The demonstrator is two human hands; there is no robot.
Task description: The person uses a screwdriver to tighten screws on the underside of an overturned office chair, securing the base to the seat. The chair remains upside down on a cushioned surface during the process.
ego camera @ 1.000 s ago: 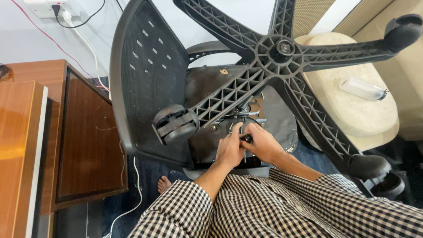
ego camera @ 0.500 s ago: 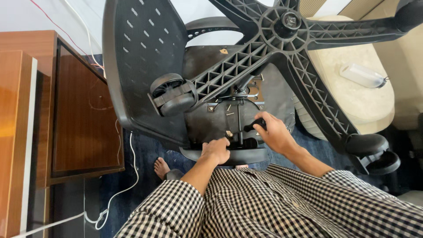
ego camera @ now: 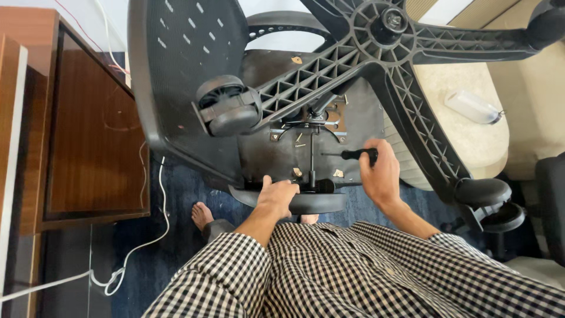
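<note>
A black office chair lies overturned in front of me, its five-arm wheeled base point(ego camera: 388, 35) pointing up and its mesh backrest point(ego camera: 176, 76) at the left. My left hand point(ego camera: 276, 197) rests on the front edge of the seat underside point(ego camera: 318, 203). My right hand point(ego camera: 379, 174) grips a black-handled screwdriver point(ego camera: 353, 155) whose shaft points left toward the metal seat plate point(ego camera: 309, 126). Loose screws lie on the seat bottom near the plate.
A brown wooden cabinet point(ego camera: 88, 141) stands at the left, with white cables point(ego camera: 141, 247) trailing on the dark blue carpet. A cream cushioned seat point(ego camera: 471, 135) with a clear plastic bottle point(ego camera: 474, 107) is at the right. My bare foot point(ego camera: 203, 215) shows below the chair.
My right hand has pulled back to the right with the screwdriver, away from the seat plate. My left hand stays on the seat's edge. The view has shifted closer and lower.
</note>
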